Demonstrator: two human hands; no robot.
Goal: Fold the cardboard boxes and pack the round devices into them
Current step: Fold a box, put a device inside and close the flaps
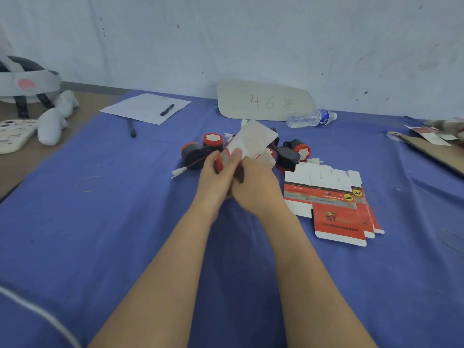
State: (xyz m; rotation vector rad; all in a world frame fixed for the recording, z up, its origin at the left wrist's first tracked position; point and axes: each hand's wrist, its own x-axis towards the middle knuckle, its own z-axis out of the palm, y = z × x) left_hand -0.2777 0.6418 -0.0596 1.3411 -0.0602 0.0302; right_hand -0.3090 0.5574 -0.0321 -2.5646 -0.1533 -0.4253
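Observation:
Both hands meet above the middle of the blue cloth on one red-and-white cardboard box blank (252, 141), its white inside facing me. My left hand (216, 177) grips its lower left edge, and my right hand (253, 182) pinches it from the right, thumb on the white panel. Behind the blank lie black-and-red round devices: one on the left (194, 155) with a red wire and white plug, another on the right (292, 153). A stack of flat red box blanks (336, 207) lies to the right of my hands.
A plastic water bottle (311, 118) lies in front of a cardboard sign (261, 100) at the wall. A sheet of paper (143, 108) with a pen (167, 109) sits at the back left, a headset (27, 81) further left. Cardboard (437, 151) is at the right edge.

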